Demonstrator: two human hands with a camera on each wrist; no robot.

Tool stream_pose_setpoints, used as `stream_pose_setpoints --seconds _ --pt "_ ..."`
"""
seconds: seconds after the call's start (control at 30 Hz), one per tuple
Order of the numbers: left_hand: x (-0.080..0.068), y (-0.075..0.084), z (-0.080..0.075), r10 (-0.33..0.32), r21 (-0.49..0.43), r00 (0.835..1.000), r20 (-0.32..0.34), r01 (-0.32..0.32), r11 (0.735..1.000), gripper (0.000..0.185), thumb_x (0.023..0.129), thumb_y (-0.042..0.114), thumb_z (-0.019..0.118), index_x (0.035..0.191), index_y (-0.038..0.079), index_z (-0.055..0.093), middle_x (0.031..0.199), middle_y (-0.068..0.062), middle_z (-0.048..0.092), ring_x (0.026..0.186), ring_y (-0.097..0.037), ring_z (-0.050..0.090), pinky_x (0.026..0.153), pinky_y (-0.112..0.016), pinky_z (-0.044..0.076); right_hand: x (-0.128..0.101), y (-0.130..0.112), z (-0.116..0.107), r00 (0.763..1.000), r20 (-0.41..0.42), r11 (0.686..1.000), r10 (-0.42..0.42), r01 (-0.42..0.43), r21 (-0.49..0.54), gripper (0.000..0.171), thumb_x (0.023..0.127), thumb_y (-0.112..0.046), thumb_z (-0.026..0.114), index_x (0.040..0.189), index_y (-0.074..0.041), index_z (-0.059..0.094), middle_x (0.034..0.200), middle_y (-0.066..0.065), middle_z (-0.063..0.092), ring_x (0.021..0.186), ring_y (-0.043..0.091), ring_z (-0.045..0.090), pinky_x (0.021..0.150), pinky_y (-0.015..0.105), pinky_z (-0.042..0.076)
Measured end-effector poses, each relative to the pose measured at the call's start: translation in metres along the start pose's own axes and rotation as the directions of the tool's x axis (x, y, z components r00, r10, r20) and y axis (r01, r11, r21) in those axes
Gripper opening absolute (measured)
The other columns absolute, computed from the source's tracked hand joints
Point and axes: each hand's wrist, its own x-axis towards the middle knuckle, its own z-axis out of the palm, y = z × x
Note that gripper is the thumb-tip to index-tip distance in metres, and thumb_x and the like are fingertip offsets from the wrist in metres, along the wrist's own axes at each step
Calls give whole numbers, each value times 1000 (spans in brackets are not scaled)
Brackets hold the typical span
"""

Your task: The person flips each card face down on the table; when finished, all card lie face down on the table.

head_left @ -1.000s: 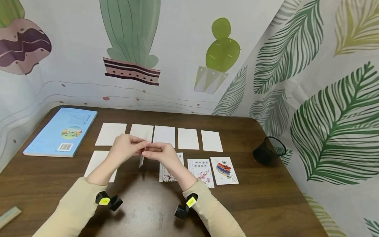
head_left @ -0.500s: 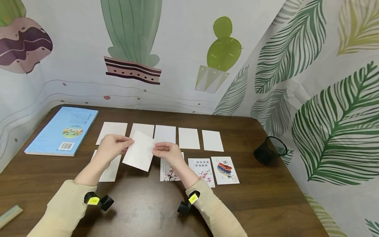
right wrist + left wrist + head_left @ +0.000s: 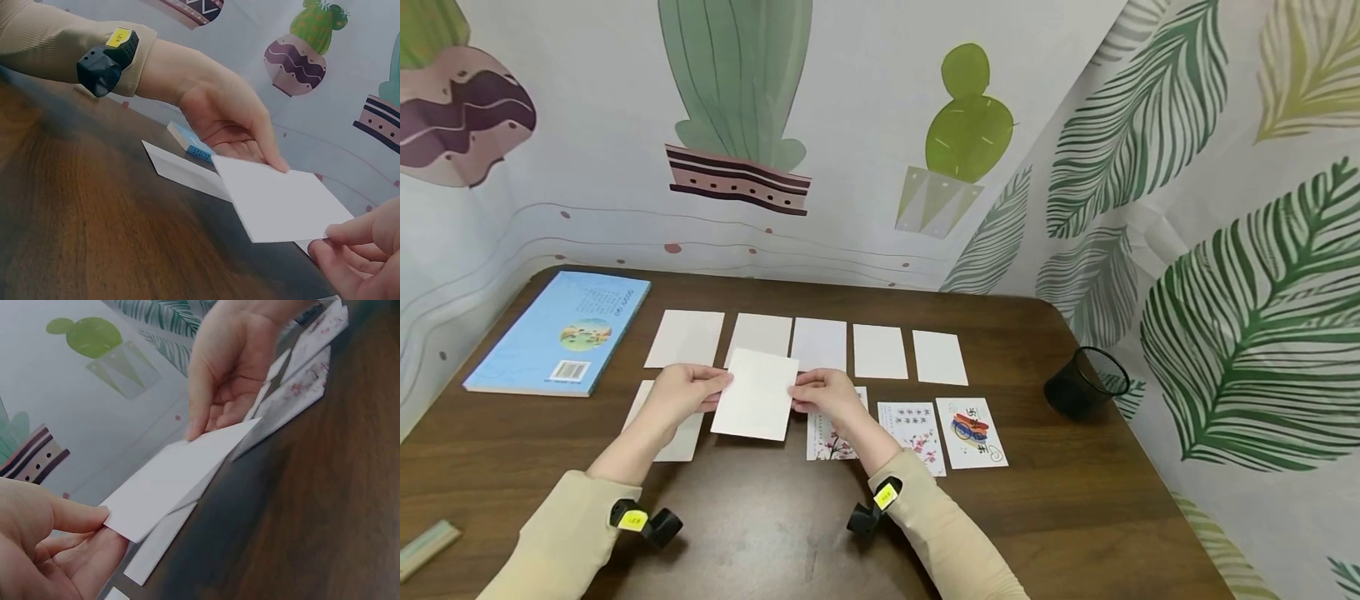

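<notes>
Two hands pinch one blank card (image 3: 755, 394): left hand (image 3: 681, 394) at its left edge, right hand (image 3: 823, 393) at its right. It is held just above the table (image 3: 1075, 500), in front of five blank cards (image 3: 820, 343). Three picture cards (image 3: 917, 433) remain face up beside it; flipping is judged about two-thirds done.

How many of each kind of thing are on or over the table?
Blank white cards: 7, one held above the table by left hand and right hand
Picture cards: 3
Blue book: 1
Black cup: 1
Total: 12
</notes>
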Motion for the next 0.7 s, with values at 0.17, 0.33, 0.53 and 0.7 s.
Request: stream_pose_setpoints --seconds 0.17,0.33,0.53,0.7 --pt "2 -7 -2 0 44 1000 0 0 999 44 94 19 64 117 -18 60 103 -26 70 78 -12 70 71 -27 60 -1 -1 2 1000 -6 997 20 -21 -80 22 87 1 70 104 12 64 81 13 69 63 9 64 68 26 60" --pt "3 -11 -5 -7 145 1000 5 7 989 41 89 20 70 108 -16 65 82 -16 75 68 -15 72 67 -30 60 -1 -1 5 999 -28 986 22 -27 -164 19 85 0 72 101 10 68 89 21 73 69 18 70 69 29 61" --pt "5 -13 -6 -33 200 999 -2 33 979 41 87 18 74 108 -17 66 75 -14 74 65 -16 72 64 -29 60 -1 -1 8 999 -43 975 25 -34 -219 17 84 0 74 97 10 70 88 21 73 77 27 74 67 28 61" --pt "5 -12 -5 -36 206 999 -7 37 978 38 86 14 74 107 -17 66 75 -15 74 63 -15 72 61 -28 60 -1 -2 9 998 -48 976 37 -46 -215 16 84 1 73 97 10 70 88 21 73 77 27 74 67 27 60"
